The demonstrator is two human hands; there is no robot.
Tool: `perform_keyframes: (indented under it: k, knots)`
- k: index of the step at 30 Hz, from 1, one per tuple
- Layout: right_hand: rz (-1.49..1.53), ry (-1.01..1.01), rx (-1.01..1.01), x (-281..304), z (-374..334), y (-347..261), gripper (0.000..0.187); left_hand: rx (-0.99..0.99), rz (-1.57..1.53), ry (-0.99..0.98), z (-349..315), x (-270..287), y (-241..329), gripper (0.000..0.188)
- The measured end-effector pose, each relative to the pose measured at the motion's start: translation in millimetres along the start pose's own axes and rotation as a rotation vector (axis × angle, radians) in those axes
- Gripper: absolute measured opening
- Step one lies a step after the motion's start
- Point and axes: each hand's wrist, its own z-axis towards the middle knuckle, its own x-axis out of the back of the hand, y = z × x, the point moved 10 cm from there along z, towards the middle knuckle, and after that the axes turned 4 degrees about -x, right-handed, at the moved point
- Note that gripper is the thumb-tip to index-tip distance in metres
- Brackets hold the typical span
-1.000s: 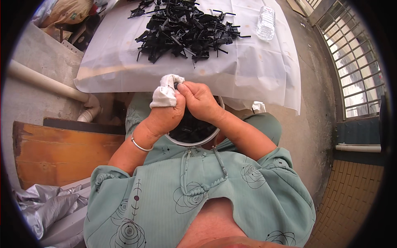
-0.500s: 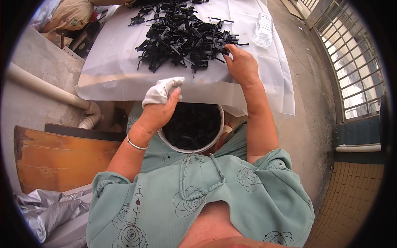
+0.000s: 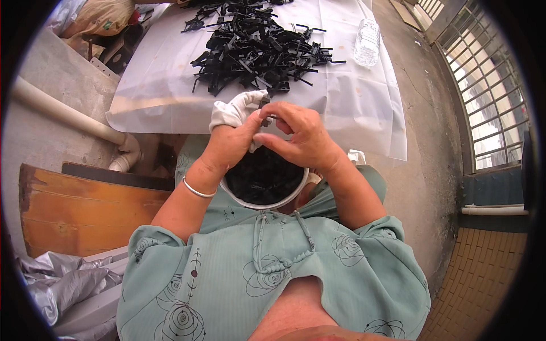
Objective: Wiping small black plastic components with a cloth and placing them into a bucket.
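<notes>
My left hand (image 3: 227, 142) grips a white cloth (image 3: 230, 111) and pinches a small black plastic part (image 3: 264, 111) together with my right hand (image 3: 298, 136). Both hands meet above a white bowl (image 3: 287, 199) in my lap, filled with black parts. Just beyond the hands, a heap of black plastic parts (image 3: 256, 51) lies on the white sheet (image 3: 352, 108) that covers the table.
A clear plastic bottle (image 3: 367, 42) lies on the sheet at the right. A white pipe (image 3: 68, 116) runs along the concrete at the left, above a wooden board (image 3: 74, 210). Crumpled silver plastic (image 3: 57, 284) sits lower left. A window grille (image 3: 483, 96) is at the right.
My right hand reached out to the heap on the sheet, then came back with a black part to meet my left hand above the bowl.
</notes>
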Motion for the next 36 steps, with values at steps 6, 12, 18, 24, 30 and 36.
perform_keyframes:
  k: [6,12,18,24,30,36]
  knots:
    - [0.217,0.129,-0.446,-3,-9,68,0.018,-0.082,0.248,-0.111,-9,-14,13,0.027]
    - [0.251,-0.022,-0.306,-8,-8,56,0.029,-0.19,0.498,0.018,-10,-5,18,0.019]
    - [0.108,-0.046,-0.408,-23,-14,56,0.026,-0.484,0.865,0.044,-21,-16,40,0.02]
    - [0.32,-0.066,-0.471,-40,-21,70,0.023,-0.552,0.816,0.039,-27,-11,37,0.025]
    - [-0.008,-0.206,-0.365,-26,-11,56,0.016,-0.154,0.25,0.018,-10,11,15,0.029]
    - [0.087,-0.062,-0.155,-16,-8,50,0.014,-0.064,0.341,-0.009,-9,10,9,0.031]
